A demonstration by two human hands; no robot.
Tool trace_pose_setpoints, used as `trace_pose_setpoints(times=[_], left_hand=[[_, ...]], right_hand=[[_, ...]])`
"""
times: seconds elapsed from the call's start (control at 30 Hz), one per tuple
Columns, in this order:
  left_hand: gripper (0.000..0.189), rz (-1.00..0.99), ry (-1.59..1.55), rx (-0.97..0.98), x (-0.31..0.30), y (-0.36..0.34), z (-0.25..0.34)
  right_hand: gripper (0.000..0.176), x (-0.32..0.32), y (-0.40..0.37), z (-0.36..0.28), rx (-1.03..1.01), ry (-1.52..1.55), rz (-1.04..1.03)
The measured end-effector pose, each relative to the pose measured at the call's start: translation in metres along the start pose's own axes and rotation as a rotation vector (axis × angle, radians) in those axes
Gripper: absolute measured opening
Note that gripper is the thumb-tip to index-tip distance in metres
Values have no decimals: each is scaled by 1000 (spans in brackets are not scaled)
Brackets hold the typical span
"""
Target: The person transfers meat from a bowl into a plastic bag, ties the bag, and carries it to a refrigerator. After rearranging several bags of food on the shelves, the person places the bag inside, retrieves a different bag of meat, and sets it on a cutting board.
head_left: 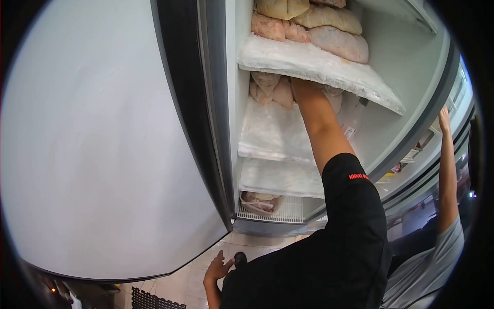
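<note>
My right arm, in a black sleeve, reaches into an upright freezer and goes under a thickly frosted shelf (319, 64). The shelf edge hides my right hand, so its fingers and anything they hold do not show. Around my wrist lie bagged pieces of pale meat (282, 93) on the frosted shelf below (272, 129). My left hand (219, 269) hangs low over the tiled floor, fingers apart, holding nothing.
Larger bagged meat packs (337, 44) sit on the upper shelf. A wrapped pack (260, 203) lies on the bottom rack. The freezer door (98, 139) stands at the left. At the right, another person's hand (444, 119) is raised by a neighbouring cabinet. A black mat (154, 299) is below.
</note>
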State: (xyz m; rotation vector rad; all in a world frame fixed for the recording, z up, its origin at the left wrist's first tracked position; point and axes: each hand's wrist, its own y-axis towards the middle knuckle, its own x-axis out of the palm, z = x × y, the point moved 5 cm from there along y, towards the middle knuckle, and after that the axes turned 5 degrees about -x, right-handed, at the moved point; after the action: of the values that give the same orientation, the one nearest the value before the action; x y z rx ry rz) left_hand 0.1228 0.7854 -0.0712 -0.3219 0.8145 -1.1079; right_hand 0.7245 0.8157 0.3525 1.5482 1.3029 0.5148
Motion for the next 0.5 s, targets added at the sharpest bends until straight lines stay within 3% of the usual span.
trace_pose_setpoints(times=[0.13,0.37,0.43,0.5], left_hand=[[86,4,28,8,-1,-2,3],[74,-71,106,15,-10,2,17],[67,-83,172,60,-13,12,20],[62,-78,192,228,-8,42,0]], right_hand=[[44,1,-8,-14,-1,8,7],[44,6,-9,21,7,-14,16],[44,1,-10,29,23,-15,16],[44,1,-15,32,23,-7,10]])
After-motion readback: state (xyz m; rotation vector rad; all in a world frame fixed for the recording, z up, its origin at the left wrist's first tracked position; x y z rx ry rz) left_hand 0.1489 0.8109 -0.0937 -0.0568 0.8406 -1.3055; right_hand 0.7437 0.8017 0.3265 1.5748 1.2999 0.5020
